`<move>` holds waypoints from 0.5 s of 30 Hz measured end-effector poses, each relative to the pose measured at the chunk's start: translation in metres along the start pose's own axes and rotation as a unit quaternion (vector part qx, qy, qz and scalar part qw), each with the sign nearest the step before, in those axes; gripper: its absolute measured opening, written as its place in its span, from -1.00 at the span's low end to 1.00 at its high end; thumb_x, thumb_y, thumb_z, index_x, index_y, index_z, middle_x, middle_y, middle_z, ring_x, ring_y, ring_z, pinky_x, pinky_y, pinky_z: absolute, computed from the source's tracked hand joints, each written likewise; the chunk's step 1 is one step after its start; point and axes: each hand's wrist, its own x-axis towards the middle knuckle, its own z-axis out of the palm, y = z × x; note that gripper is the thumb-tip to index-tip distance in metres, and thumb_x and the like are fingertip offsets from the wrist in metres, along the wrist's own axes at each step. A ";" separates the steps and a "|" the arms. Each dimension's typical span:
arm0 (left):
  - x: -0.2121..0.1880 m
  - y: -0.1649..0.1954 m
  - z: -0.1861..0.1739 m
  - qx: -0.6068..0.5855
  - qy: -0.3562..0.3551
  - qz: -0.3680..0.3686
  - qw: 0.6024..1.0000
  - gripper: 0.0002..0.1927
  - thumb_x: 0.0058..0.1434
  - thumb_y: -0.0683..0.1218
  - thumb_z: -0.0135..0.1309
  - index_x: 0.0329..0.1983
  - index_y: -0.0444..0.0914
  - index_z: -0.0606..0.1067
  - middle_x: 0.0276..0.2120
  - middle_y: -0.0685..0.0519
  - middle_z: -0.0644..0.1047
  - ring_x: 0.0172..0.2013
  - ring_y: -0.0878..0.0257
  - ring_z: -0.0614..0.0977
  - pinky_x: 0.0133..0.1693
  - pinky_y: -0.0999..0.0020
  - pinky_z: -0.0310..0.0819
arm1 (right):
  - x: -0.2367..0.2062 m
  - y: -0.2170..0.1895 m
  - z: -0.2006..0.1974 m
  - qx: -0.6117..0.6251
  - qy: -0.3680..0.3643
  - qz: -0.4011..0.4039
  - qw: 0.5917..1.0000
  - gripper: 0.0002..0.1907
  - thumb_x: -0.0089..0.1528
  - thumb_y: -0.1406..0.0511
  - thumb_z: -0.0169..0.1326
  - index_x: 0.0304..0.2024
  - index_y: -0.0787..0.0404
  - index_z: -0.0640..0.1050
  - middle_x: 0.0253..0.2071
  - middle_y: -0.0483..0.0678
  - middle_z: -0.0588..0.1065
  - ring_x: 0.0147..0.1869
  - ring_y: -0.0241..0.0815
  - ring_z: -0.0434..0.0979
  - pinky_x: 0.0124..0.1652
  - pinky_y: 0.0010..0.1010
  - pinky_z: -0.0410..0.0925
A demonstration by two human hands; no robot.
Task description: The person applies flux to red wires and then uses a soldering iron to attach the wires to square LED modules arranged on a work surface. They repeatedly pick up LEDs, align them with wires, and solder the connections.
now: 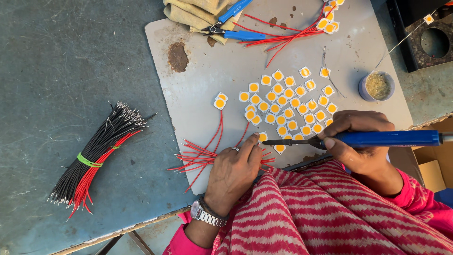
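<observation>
Soldering iron held over small square chips on a grey mat

The right hand [361,144] is closed around a blue-handled soldering iron [377,139], its thin metal tip beside the left hand [236,167], whose fingers press flat on loose red wires [203,158] and a yellow-centred chip [262,137].

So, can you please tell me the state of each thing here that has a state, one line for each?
Soldering iron: held in right hand, tip at a chip.
Left hand: pressing loose red wires down.
Wire bundle: tied with a green band, lying untouched.
Blue cutters: lying on a cloth, whether shut I cannot tell.
Small pot: open, no lid.
</observation>
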 end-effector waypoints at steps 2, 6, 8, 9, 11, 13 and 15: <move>0.000 0.000 0.000 -0.002 0.005 -0.001 1.000 -0.92 0.22 -0.19 0.08 -0.25 -0.28 0.47 0.10 -0.08 0.57 -0.52 0.22 0.60 -0.35 0.25 0.52 | 0.000 0.000 0.002 0.000 -0.002 0.019 1.000 -0.89 0.08 0.39 0.16 -0.40 0.36 0.56 -0.45 0.03 0.55 -0.53 -0.28 0.50 -0.44 -0.55 0.31; 0.000 0.001 -0.001 -0.008 0.010 0.000 1.000 -0.91 0.22 -0.18 0.08 -0.23 -0.29 0.47 0.10 -0.09 0.56 -0.51 0.22 0.60 -0.33 0.25 0.52 | 0.002 0.001 0.004 -0.001 -0.010 0.027 1.000 -0.90 0.07 0.40 0.16 -0.42 0.36 0.57 -0.45 0.03 0.56 -0.51 -0.25 0.49 -0.49 -0.55 0.28; 0.000 0.000 -0.001 -0.005 0.009 0.001 1.000 -0.90 0.21 -0.18 0.09 -0.23 -0.29 0.47 0.09 -0.09 0.56 -0.52 0.21 0.60 -0.35 0.25 0.52 | 0.003 0.001 0.005 -0.005 -0.014 0.023 1.000 -0.90 0.06 0.40 0.17 -0.42 0.36 0.57 -0.45 0.03 0.56 -0.50 -0.26 0.51 -0.49 -0.55 0.29; 0.000 0.000 -0.001 -0.003 0.008 0.001 1.000 -0.90 0.20 -0.18 0.09 -0.23 -0.29 0.48 0.08 -0.09 0.57 -0.53 0.21 0.60 -0.35 0.25 0.52 | 0.003 0.001 0.005 -0.007 -0.015 0.021 1.000 -0.90 0.06 0.40 0.17 -0.43 0.36 0.56 -0.46 0.02 0.56 -0.50 -0.26 0.52 -0.48 -0.55 0.30; 0.000 0.000 0.000 -0.010 0.006 -0.001 1.000 -0.91 0.21 -0.19 0.09 -0.25 -0.30 0.47 0.09 -0.10 0.56 -0.51 0.20 0.60 -0.35 0.25 0.53 | 0.002 0.001 0.004 -0.003 -0.017 0.025 1.000 -0.90 0.07 0.39 0.16 -0.43 0.35 0.56 -0.45 0.03 0.57 -0.53 -0.27 0.52 -0.46 -0.54 0.31; 0.000 0.000 0.000 -0.015 0.005 -0.001 1.000 -0.93 0.22 -0.20 0.09 -0.27 -0.30 0.47 0.09 -0.11 0.56 -0.51 0.20 0.61 -0.35 0.25 0.53 | 0.001 0.000 0.002 0.001 -0.011 0.022 1.000 -0.89 0.08 0.38 0.16 -0.41 0.35 0.56 -0.45 0.03 0.57 -0.52 -0.26 0.53 -0.41 -0.53 0.35; 0.000 0.000 0.000 -0.019 0.005 -0.001 1.000 -0.94 0.23 -0.20 0.09 -0.28 -0.30 0.46 0.08 -0.11 0.56 -0.51 0.20 0.60 -0.35 0.25 0.53 | 0.000 -0.001 -0.002 0.007 0.001 0.012 1.000 -0.88 0.11 0.36 0.16 -0.38 0.34 0.56 -0.46 0.02 0.56 -0.48 -0.25 0.56 -0.32 -0.50 0.40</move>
